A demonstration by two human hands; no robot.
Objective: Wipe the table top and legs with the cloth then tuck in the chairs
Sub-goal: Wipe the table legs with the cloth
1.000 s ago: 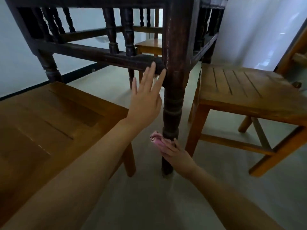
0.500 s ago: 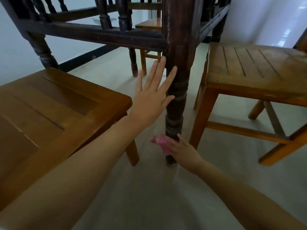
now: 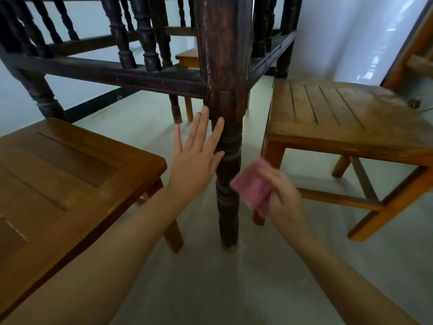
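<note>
**Cloth beside the near table leg**

Cloth [image 3: 251,185], pink, soft and light, is bunched in the curled right hand [image 3: 282,195], just right of the dark turned table leg [image 3: 227,146]; contact unclear through blur. Left hand [image 3: 198,156] lies flat, fingers spread, against the leg. Tabletop is cut off above; chair [image 3: 346,123] stands right.

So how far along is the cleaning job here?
Midway, seemingly. The right hand grips the pink cloth beside the near table leg, while the left hand rests open against it. Both chairs stand pulled out, untucked. The table top isn't visible.
</note>
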